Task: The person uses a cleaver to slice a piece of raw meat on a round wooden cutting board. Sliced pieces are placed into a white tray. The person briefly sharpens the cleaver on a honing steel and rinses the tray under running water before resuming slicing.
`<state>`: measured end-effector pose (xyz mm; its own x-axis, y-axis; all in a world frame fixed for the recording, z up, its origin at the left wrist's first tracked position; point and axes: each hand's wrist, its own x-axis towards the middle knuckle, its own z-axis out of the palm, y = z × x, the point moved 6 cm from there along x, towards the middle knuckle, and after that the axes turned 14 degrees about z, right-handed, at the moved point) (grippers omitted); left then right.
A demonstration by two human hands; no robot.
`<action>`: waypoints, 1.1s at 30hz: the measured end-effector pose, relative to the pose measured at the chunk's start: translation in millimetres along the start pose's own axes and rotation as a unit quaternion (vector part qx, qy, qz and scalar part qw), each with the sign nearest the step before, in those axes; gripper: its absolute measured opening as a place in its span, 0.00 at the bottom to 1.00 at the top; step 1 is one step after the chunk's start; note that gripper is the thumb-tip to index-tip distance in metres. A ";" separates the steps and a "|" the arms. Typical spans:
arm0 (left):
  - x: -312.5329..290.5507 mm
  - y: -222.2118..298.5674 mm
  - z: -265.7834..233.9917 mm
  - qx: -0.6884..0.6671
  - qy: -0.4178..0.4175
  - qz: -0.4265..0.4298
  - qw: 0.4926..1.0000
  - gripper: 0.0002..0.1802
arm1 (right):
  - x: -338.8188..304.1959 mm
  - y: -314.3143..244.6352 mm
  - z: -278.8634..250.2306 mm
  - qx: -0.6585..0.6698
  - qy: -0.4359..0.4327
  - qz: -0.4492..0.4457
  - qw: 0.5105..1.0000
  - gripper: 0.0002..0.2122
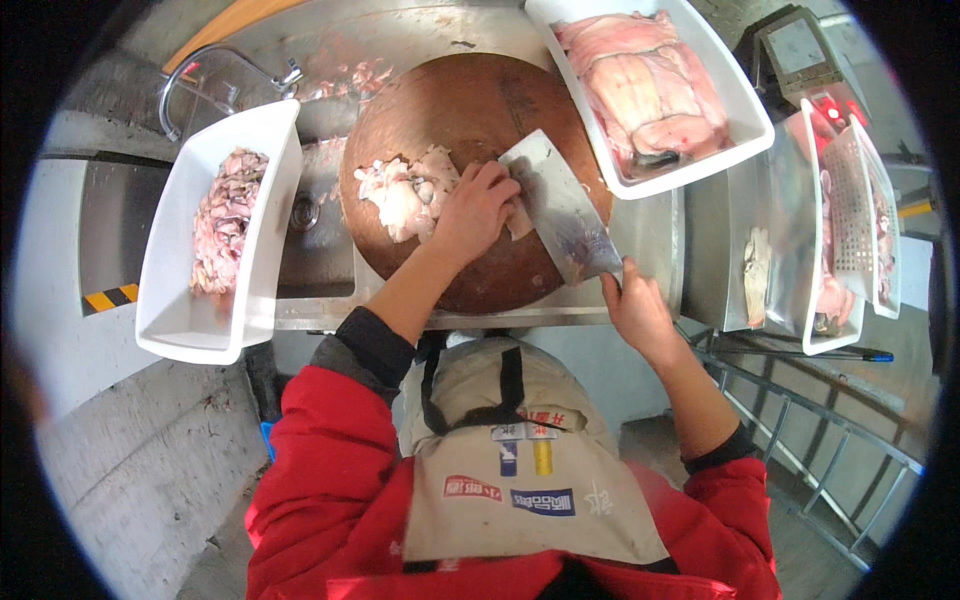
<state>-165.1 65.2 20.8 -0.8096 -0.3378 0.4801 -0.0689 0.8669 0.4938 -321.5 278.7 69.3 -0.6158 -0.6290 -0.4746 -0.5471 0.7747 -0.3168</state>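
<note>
My right hand (640, 312) grips the handle of a broad cleaver (562, 205), whose blade slants across the right part of a round wooden chopping block (470, 110). Beside the blade, my left hand (474, 214) curls its fingers over a pale piece of meat (519, 219) and presses it to the wood. Part of that piece is hidden beneath the hand. Just left of the fingers lies a heap of cut, pale pinkish meat (402, 196).
A white tub (268, 290) of cut meat stands left, near a sink (315, 265) and a curved tap (225, 50). Another white tub (690, 175) at the back right holds large pink slabs. Farther right are a scale (797, 45), more tubs and a glove (756, 275).
</note>
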 end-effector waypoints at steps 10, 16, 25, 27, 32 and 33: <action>5.0 -8.2 0.8 -0.018 -0.085 0.009 0.996 0.13 | 46.1 -45.3 14.2 0.007 0.047 -0.076 0.996 0.16; 8.0 -11.0 1.2 0.023 -0.107 0.059 0.992 0.11 | 74.1 -73.7 28.5 0.023 0.094 -0.073 0.993 0.16; -3.7 -15.5 8.8 0.034 -0.099 0.101 0.989 0.09 | 36.0 -54.0 38.6 0.048 0.087 -0.061 0.993 0.14; -5.5 -19.6 10.6 0.060 -0.104 0.097 0.988 0.08 | 17.9 -37.7 41.4 0.036 0.070 -0.042 0.996 0.14; 3.0 -30.0 -8.2 0.135 -0.127 0.061 0.981 0.12 | -35.0 2.6 45.2 0.007 0.098 -0.065 0.993 0.13; 6.2 -36.1 -18.8 0.184 -0.147 0.040 0.971 0.13 | -42.8 4.5 44.3 0.033 0.108 -0.095 0.989 0.13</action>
<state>-156.7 24.8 19.6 -0.9486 -0.1920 0.2515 -0.1594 0.9766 0.1444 -272.5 311.9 51.8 -0.6157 -0.7574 -0.2174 -0.6310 0.6392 -0.4396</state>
